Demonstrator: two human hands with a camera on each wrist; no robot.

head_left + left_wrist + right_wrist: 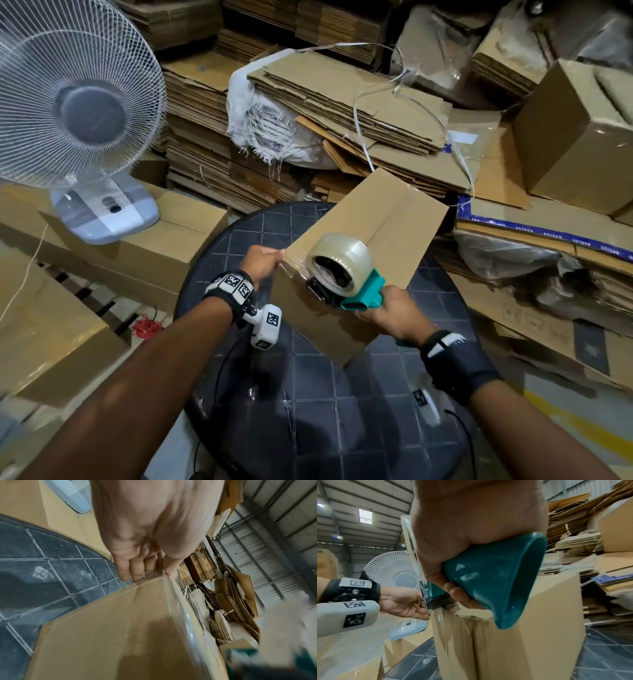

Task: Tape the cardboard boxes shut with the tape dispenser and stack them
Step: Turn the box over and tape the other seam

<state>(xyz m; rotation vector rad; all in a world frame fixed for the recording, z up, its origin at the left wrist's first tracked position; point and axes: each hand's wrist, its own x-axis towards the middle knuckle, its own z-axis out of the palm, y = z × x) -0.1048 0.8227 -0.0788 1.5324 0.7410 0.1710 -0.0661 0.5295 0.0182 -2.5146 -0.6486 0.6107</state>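
Note:
A brown cardboard box (pixel 376 219) (pixel 111 628) (pixel 539 628) stands tilted on a round dark table (pixel 325 394). My left hand (pixel 263 260) (pixel 137 561) (pixel 406 604) holds its near left corner, with straight fingers on the side face and the thumb on the top edge over the tape end. My right hand (pixel 394 311) (pixel 471 527) grips the handle of the teal tape dispenser (pixel 363 291) (pixel 496 574). The dispenser's front rests on the box's near top edge. A clear tape roll (pixel 342 260) sits on it. Clear tape stretches from the dispenser to the left corner.
A white fan (pixel 75 109) stands on closed boxes (pixel 154 246) to the left. Stacks of flattened cardboard (pixel 342 102) fill the back and right, with an assembled box (pixel 575 137) at far right. A red wire bundle (pixel 147 325) lies on the floor at left.

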